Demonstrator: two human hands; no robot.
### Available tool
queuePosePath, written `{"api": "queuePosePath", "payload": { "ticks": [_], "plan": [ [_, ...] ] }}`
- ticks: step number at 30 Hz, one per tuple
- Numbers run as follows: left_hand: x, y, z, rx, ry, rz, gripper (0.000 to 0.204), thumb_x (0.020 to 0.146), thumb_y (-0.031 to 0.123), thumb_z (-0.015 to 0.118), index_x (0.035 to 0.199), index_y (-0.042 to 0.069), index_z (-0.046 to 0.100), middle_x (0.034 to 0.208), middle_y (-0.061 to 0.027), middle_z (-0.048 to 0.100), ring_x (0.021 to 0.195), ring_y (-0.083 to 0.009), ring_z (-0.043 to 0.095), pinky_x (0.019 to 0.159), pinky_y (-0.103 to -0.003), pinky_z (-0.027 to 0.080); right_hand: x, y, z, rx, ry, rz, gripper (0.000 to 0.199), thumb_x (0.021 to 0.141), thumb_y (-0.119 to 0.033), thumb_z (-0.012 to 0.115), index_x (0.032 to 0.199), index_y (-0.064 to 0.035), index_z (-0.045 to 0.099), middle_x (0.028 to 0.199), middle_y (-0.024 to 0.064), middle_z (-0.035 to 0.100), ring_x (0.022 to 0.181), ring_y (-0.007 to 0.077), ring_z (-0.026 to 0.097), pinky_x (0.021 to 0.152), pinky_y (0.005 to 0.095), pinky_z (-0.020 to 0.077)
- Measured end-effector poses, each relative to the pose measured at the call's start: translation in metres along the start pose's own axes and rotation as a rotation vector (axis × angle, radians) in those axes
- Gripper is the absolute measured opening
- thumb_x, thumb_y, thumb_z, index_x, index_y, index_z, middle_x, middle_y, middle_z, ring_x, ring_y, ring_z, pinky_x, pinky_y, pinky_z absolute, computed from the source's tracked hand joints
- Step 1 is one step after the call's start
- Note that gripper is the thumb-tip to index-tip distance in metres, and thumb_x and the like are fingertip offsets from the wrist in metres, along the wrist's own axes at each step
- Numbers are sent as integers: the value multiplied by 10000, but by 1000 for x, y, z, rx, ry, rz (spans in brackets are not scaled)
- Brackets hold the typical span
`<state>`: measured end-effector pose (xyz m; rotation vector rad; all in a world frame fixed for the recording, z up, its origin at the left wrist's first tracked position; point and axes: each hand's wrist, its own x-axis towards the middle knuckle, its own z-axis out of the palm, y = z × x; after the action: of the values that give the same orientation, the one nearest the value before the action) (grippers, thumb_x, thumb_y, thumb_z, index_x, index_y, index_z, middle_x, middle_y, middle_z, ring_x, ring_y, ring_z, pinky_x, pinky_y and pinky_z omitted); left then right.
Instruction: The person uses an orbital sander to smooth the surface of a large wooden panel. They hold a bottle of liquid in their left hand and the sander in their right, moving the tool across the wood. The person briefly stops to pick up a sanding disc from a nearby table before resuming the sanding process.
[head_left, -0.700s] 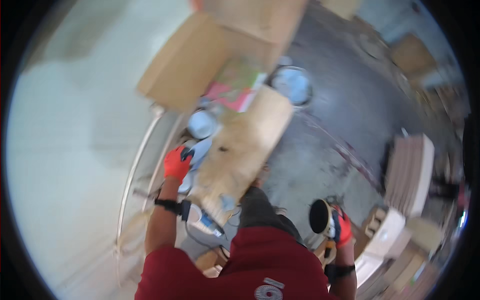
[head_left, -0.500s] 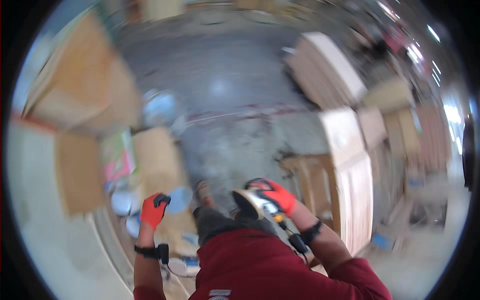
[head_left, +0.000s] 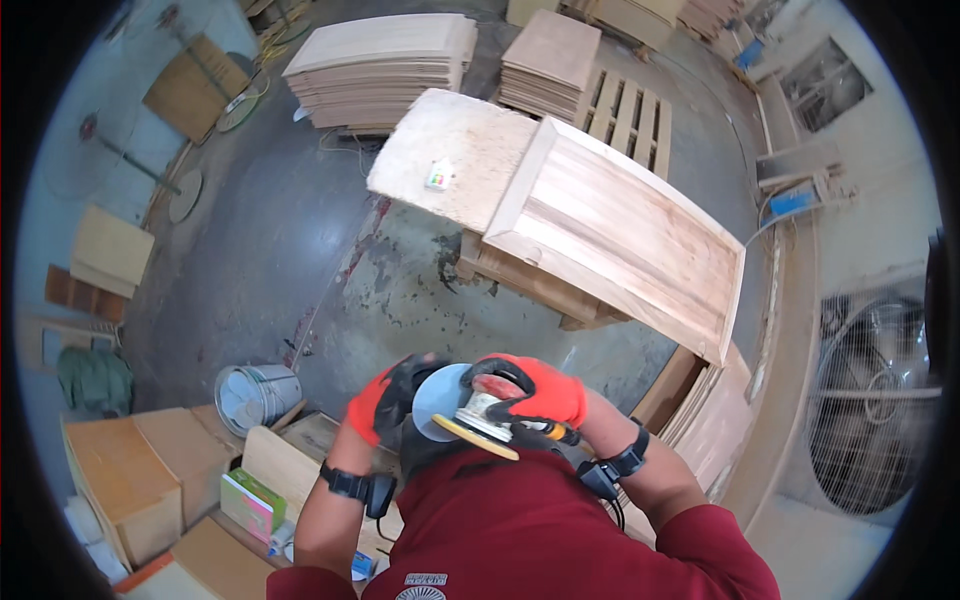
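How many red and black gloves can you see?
2: one glove on the left hand, holding the pale blue sanding disc; another glove on the right hand, gripping the sander. Any others could be hidden.

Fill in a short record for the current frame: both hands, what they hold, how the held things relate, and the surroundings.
left hand: red-and-black glove, gripping a light-blue sanding disc
right hand: red-and-black glove, gripping a round-pad sander
disc and sander: close together in front of the torso; contact cannot be told
ahead: framed wooden panel, small white box on a cream, fuzzy-topped surface
left side: bucket on the floor
right side: large caged fan
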<state>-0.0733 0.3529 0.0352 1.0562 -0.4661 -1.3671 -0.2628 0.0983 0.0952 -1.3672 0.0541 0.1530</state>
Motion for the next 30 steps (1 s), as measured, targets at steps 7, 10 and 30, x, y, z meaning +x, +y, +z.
{"api": "queuePosePath", "payload": {
  "ticks": [7,10,30],
  "plan": [
    [126,27,72,-234,-552,-231,777,1073,525,454,1649,71,196,1643,-133,352,1484,-240,396,1240,-390,276,-34,-30,-55,-377,197,-61,750,733,-305,879,1360,-44,561,1318,156,635,1261,313,598,1108,417,438],
    [165,25,72,-327,-567,-305,753,1071,478,504,1640,67,230,1611,-118,405,1450,-221,440,1207,-379,340,-36,-21,-76,-379,285,-33,767,717,-289,900,1355,-33,560,1333,165,628,1292,331,581,1130,422,423],
    [362,73,35,-910,-376,-450,719,1038,540,523,1613,166,306,1482,-121,542,1345,-275,545,1159,-456,409,77,-68,-172,-864,918,81,815,669,-193,912,1359,-37,507,1230,208,568,1050,427,632,838,460,548]
  ]
}}
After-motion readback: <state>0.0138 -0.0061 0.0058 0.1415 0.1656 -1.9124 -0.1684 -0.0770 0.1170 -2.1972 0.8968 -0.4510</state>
